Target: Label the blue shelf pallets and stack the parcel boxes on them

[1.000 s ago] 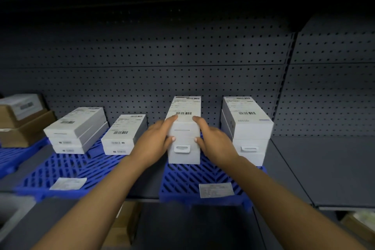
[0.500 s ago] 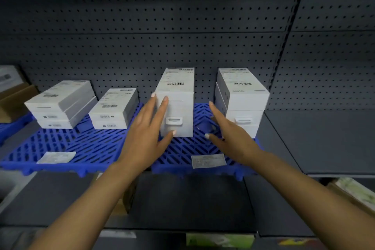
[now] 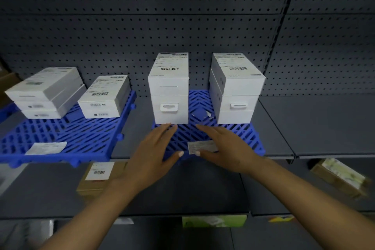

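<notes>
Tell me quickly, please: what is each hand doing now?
Left hand: open, fingers straight, holding nothing.
Right hand: open, holding nothing, over the label on the pallet.

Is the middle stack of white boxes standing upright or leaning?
Upright. The middle stack sits square on the right blue pallet, faces flush; the left hand and right hand hold nothing.

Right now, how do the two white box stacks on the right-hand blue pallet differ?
The left stack is two boxes, squarely aligned; the right stack looks like three, its top box overhanging rightward. The left stack sits nearer the hands. Both are white, barcode-labelled on top, on the same blue pallet.
</notes>
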A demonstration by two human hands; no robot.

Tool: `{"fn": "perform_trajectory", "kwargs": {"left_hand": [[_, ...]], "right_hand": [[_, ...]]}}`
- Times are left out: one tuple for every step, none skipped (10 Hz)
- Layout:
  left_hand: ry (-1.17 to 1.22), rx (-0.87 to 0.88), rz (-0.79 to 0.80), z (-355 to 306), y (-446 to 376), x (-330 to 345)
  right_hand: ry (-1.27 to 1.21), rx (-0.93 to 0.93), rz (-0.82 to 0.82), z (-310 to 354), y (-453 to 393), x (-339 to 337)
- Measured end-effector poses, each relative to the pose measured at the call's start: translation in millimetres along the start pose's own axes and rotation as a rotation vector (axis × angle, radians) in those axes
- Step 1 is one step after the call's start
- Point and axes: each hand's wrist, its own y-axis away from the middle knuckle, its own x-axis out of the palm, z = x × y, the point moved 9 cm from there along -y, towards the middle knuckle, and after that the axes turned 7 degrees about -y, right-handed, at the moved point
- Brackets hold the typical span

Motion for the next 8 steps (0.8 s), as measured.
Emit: {"fn": "perform_trajectory", "kwargs": {"left_hand": [[0.064, 0.011, 0.074, -2.3, 3.9, 13.1], [0.1, 0.014, 0.093, 2.2, 5.8, 15.6], [0.106, 0.026, 0.1, 8.3, 7.6, 15.1], [0.117, 0.034, 0.094, 13.2, 8.3, 9.5], [0.124, 0.034, 0.109, 19.7, 10.8, 3.4], [0.113, 0.031, 0.109, 29.1, 13.3, -7.2], [0.079, 0.016, 0.087, 40.1, 19.9, -29.1], [0.045, 0.023, 0.041, 53.1, 26.2, -55.7]], "right_hand": [[0.01, 0.037, -0.002, -1.0, 1.5, 6.9], [0.008, 0.102, -0.047, -6.3, -1.7, 10.2], [0.03, 0.141, -0.068, -5.2, -2.6, 11.1], [0.051, 0.146, -0.082, -2.6, -2.7, 10.7], [0.057, 0.161, -0.064, -0.4, -1.8, 13.0], [0.073, 0.151, -0.073, 7.1, -2.2, 12.2], [0.071, 0.137, -0.117, 22.8, -6.4, 8.7], [0.035, 0.132, -0.16, 43.5, -15.0, 2.6]]}}
